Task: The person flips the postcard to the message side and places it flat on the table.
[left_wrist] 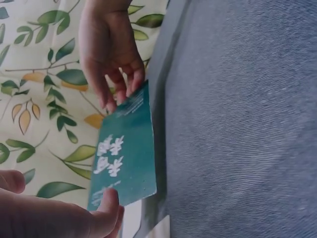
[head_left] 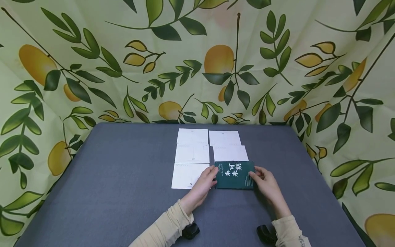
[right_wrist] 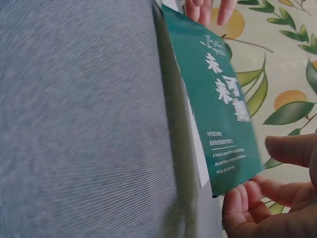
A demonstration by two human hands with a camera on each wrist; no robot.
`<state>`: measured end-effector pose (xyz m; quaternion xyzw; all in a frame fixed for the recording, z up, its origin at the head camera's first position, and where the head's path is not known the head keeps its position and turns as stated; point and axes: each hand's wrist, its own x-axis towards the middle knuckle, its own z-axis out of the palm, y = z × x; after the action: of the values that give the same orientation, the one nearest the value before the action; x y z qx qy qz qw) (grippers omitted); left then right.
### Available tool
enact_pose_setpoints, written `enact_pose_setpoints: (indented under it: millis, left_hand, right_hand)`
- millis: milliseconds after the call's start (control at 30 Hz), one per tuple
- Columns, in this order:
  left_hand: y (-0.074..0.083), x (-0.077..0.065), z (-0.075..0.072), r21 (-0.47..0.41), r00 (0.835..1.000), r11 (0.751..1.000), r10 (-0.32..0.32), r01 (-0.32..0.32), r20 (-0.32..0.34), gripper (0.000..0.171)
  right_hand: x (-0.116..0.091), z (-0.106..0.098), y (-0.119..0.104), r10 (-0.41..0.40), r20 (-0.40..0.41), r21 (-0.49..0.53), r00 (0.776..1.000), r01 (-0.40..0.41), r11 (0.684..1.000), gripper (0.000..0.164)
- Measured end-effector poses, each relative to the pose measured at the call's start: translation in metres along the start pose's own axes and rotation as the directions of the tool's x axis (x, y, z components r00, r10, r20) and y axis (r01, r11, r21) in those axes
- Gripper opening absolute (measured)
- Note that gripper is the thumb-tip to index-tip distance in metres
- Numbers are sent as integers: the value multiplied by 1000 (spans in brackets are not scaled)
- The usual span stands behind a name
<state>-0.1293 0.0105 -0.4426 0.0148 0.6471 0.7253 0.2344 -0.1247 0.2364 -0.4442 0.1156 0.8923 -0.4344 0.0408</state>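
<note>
A dark green postcard (head_left: 235, 175) with white Chinese characters is held by its short sides just above the table. My left hand (head_left: 202, 187) pinches its left edge, and the thumb (left_wrist: 110, 202) lies on the printed face in the left wrist view. At the opposite edge is my right hand (head_left: 267, 181), with its fingers (right_wrist: 242, 198) at the card's corner in the right wrist view. White card backs lie in two columns; one white card (head_left: 189, 175) lies beside the left hand and another (head_left: 230, 153) just beyond the green one.
More white cards (head_left: 192, 136) (head_left: 224, 138) lie farther back on the grey cloth-covered table (head_left: 123, 178). A leaf-and-fruit patterned curtain (head_left: 185, 82) hangs behind and at the sides. Black objects (head_left: 190, 231) (head_left: 266, 235) sit by both wrists.
</note>
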Motion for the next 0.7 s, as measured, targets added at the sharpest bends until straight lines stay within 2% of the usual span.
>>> enact_pose_setpoints:
  millis: [233,400,567,700]
  left_hand:
    - [3,5,-1,22,999,999,32,-31,-27,61]
    - [1,7,0,2,999,1000,22,-22,-27,62]
    - [0,6,1,2,999,1000,8,-8,-42,65]
    - [2,6,1,3,999,1000,25,-25,-39,63]
  right_hand:
    - [-1,0,-8,5,-111,72,994,3,997,50]
    - [-2,4,-9,17,-142,141,990,3,990,49]
    - [-3,5,-11,23,-164,163,986,4,987,52]
    - [-4,6,-12,11,-200,223,980,34,974,53]
